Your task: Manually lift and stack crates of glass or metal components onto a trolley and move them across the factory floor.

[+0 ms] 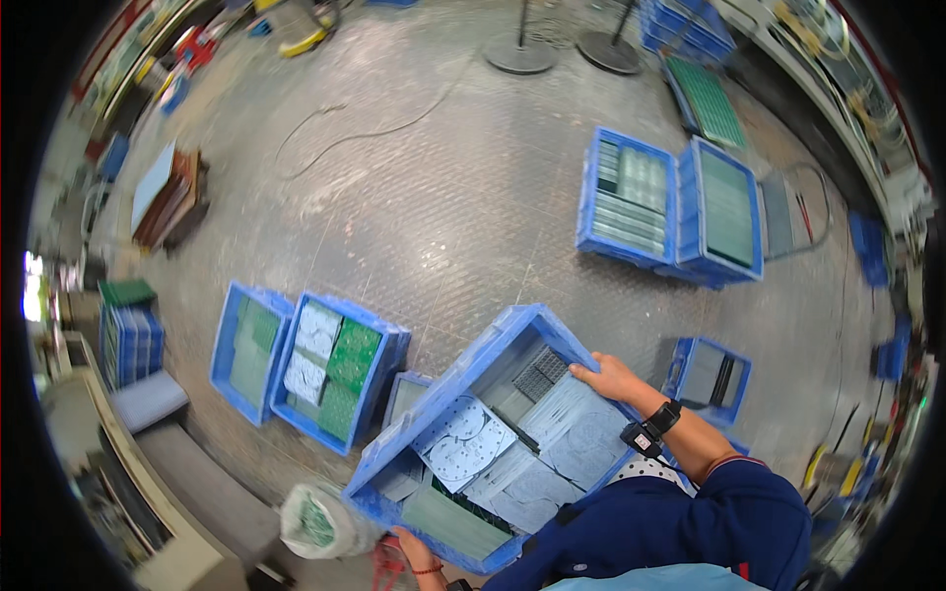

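A large blue plastic crate (pixel 448 366), tilted, is held in front of my body between both hands. Inside it lie light-coloured flat panels with round outlines (pixel 532 492), a pale dotted panel (pixel 463 443), a greenish flat sheet (pixel 455 522) and a dark grid-like piece (pixel 541 372). My right hand (pixel 609 377) is closed on the crate's right rim, its thumb over the edge. At the lower left corner my left hand (pixel 418 552) grips the crate; most of its fingers are hidden beneath.
Two blue crates with green and white panels (pixel 335 369) stand at left; two more filled crates (pixel 631 197) are at right on a hand truck (pixel 798 212). A smaller crate (pixel 711 379) sits beyond my right forearm. A white sack (pixel 320 522) and a cable (pixel 394 128) lie on the floor.
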Demonstrator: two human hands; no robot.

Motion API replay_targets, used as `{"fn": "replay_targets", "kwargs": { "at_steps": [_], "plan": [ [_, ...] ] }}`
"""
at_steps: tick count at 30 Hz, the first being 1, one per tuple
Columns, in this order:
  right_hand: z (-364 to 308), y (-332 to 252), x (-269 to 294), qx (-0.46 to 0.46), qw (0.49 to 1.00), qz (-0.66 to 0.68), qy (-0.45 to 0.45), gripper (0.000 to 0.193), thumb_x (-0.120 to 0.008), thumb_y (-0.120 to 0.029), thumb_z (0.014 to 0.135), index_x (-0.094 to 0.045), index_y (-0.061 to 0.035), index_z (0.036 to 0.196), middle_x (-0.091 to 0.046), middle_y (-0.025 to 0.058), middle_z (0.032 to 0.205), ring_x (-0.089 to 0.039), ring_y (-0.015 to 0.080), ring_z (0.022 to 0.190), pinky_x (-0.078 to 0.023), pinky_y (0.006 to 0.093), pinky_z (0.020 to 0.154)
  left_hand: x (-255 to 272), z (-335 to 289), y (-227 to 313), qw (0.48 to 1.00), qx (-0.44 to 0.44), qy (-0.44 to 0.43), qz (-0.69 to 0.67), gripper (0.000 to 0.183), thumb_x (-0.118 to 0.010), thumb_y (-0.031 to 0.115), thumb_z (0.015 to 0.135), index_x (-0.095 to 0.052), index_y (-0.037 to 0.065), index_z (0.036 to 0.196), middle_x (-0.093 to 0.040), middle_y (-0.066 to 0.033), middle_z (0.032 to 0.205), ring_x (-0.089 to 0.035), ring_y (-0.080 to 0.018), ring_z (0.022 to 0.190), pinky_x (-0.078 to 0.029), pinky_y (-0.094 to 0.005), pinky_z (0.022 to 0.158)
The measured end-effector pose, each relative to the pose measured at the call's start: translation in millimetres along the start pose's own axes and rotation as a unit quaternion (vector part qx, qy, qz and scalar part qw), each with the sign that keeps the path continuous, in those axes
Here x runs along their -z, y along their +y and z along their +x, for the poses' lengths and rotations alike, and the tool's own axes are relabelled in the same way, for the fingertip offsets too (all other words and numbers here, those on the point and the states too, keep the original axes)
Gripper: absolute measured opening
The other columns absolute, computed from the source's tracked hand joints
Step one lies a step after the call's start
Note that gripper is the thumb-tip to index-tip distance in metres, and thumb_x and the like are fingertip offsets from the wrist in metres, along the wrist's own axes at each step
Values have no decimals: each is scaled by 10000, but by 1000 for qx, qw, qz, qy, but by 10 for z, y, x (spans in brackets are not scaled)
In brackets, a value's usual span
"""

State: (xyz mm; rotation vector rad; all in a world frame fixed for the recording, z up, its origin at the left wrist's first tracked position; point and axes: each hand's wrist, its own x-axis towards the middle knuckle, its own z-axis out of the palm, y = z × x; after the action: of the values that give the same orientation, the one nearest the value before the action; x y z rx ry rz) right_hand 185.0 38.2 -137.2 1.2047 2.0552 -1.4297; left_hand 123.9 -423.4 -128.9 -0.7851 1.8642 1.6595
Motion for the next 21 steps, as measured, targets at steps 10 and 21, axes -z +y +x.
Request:
{"fn": "replay_targets", "kwargs": {
  "at_steps": [10, 21],
  "plan": [
    [-1234, 304, 156, -8, 983, 84, 162, 605, -531, -509, 755, -575, 73, 915, -575, 284, 877, -569, 379, 864, -435, 396, 755, -158, -90, 945, 976, -105, -72, 175, 652, -264, 567, 868, -515, -34, 872, -531, -62, 854, -462, -151, 759, -398, -305, 673],
    [-2365, -118, -99, -9, 919, 180, 350, 555, -539, -446, 778, -565, 72, 976, -588, 240, 932, -565, 332, 919, -424, 356, 792, -286, 497, 1961, 891, -248, -172, 339, 609, -286, 527, 880, -395, -3, 601, -361, -36, 556, -304, -141, 555, -262, -355, 483]
  ]
}}
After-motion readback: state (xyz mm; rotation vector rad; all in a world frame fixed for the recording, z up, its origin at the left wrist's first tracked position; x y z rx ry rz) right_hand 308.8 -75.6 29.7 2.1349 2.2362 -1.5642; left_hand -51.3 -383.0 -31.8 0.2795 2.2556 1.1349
